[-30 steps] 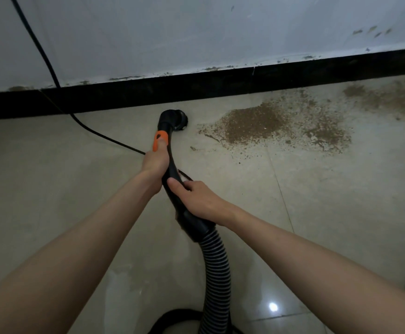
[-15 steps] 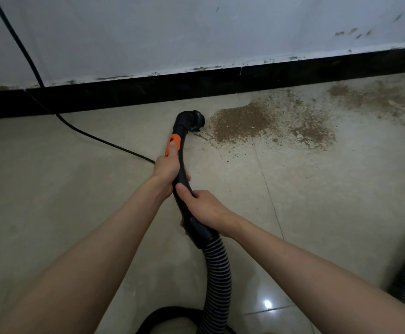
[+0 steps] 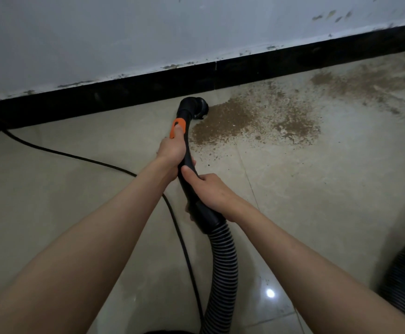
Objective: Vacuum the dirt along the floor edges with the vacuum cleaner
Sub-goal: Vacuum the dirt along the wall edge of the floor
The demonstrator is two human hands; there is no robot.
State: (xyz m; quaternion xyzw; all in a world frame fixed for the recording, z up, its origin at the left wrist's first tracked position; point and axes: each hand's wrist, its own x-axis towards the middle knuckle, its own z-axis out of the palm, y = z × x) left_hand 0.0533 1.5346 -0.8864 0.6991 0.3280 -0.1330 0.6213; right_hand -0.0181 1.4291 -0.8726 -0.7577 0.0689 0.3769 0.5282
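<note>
I see a pale wall [image 3: 148, 32] across the top of the view, with a black baseboard [image 3: 245, 68] running along its foot. Below it spreads the glossy beige tile floor [image 3: 317, 189]. A brown patch of dirt [image 3: 240, 121] lies on the tiles just in front of the baseboard, and a thinner scatter trails off toward the right. My ribbed vacuum hose [image 3: 223, 261] rises from the bottom edge to the black curved handle pipe [image 3: 189, 162]; another loop of hose shows at the right edge. A thin black power cord [image 3: 81, 156] snakes across the floor from the left and passes under my arms. My right hand [image 3: 211, 191] is wrapped around the lower end of the pipe, just above the hose cuff. My left hand [image 3: 172, 150] grasps the pipe higher up, thumb resting on the orange slider [image 3: 178, 127]. The nozzle end [image 3: 194, 106] sits on the floor, touching the left edge of the dirt patch, close to the baseboard.
</note>
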